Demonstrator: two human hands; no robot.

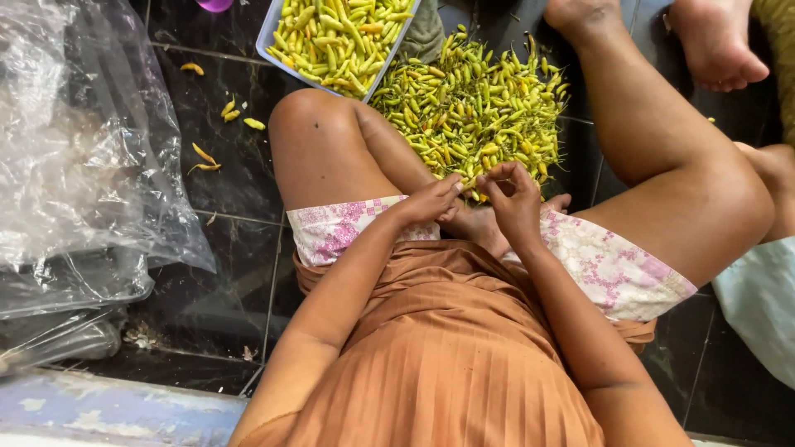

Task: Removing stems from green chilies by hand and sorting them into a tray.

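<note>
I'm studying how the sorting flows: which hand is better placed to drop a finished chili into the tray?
Probably the left hand. The tray lies up and to the left of the pile, on that hand's side; the right hand would have to cross over.

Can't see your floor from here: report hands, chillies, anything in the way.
Left hand and right hand pinched together on one small chilli, mostly hidden. Chilli pile just ahead on dark floor; tray beyond. Nothing between.
</note>
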